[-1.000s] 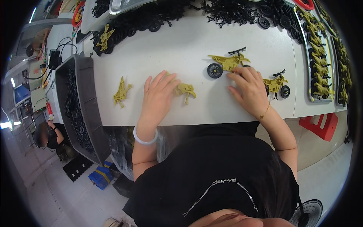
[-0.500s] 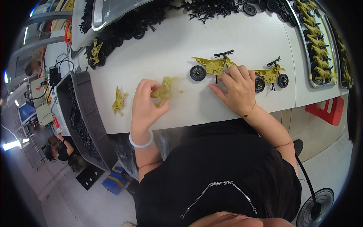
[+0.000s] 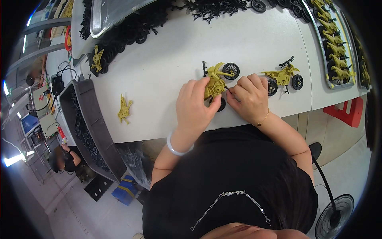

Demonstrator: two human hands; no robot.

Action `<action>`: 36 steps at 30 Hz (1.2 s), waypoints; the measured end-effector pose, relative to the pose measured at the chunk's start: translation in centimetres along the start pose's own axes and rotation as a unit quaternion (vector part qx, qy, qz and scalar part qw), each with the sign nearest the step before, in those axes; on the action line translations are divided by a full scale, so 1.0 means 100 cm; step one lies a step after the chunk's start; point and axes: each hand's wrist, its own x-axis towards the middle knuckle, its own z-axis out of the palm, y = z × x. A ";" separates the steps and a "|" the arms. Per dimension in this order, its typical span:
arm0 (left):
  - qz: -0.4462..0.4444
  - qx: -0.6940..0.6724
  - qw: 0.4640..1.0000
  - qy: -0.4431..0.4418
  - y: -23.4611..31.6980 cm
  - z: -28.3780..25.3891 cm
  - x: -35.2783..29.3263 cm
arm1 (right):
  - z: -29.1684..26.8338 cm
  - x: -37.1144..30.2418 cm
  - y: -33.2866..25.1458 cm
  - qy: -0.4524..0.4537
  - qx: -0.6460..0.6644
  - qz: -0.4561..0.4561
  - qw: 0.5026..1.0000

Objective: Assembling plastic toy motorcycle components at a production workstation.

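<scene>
My left hand [image 3: 195,105] is closed round a yellow toy motorcycle [image 3: 215,85], its fingers covering part of the body. The motorcycle stands turned, with a black handlebar [image 3: 205,68] at its upper left, one spoked wheel [image 3: 230,71] at the upper right and another wheel [image 3: 221,104] low by my left thumb. My right hand [image 3: 250,97] pinches a thin black part [image 3: 227,90] at the motorcycle's side. Just right of that hand lies a second yellow motorcycle [image 3: 281,76] with wheels, handlebar and a small black stand. A loose yellow body piece [image 3: 124,108] lies to the left.
Black small parts [image 3: 211,8] and wheels are heaped along the far side near a metal tray [image 3: 115,16]. At the right, another tray [image 3: 332,85] holds rows of yellow motorcycles. A grey bin [image 3: 93,115] of black parts stands left. A person [image 3: 71,159] sits beyond.
My left hand has moved right with its yellow piece, which no longer shows separately. The motorcycle by my right hand is now turned and in my left hand's hold.
</scene>
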 end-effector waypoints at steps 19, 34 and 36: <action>-0.024 0.027 0.999 0.009 0.000 0.008 -0.007 | 0.005 0.000 -0.001 0.008 0.022 -0.023 0.999; -0.264 -0.605 0.742 -0.115 -0.015 -0.007 -0.008 | -0.017 0.004 -0.003 0.112 0.042 -0.095 0.988; -0.277 -0.646 0.698 -0.139 -0.016 -0.008 -0.010 | -0.020 0.005 -0.004 0.113 0.051 -0.101 0.987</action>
